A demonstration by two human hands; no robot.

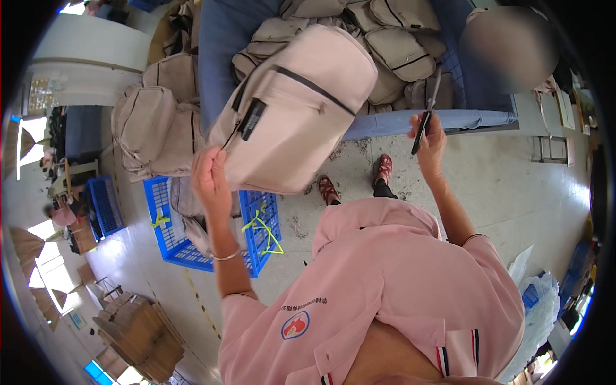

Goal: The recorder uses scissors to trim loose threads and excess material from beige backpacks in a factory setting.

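Soft pinkish beige against two blues
The backpack [301, 128] is pale pinkish beige with black zips [314, 88]; the scissors [430, 104], black-handled with silvery blades. Slate-blue cloth [398, 122], a bright blue crate [156, 192] with neon-yellow ties [160, 221], a pink polo shirt [423, 276] — its collar [462, 350] striped navy, white and red — dark-red sandals [384, 168], yellow-and-black floor tape [202, 305].

1 beige backpack [301, 128] in left hand [212, 176]

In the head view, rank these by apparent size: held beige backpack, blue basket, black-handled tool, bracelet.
Largest to smallest, as they look:
1. Held beige backpack
2. Blue basket
3. Black-handled tool
4. Bracelet
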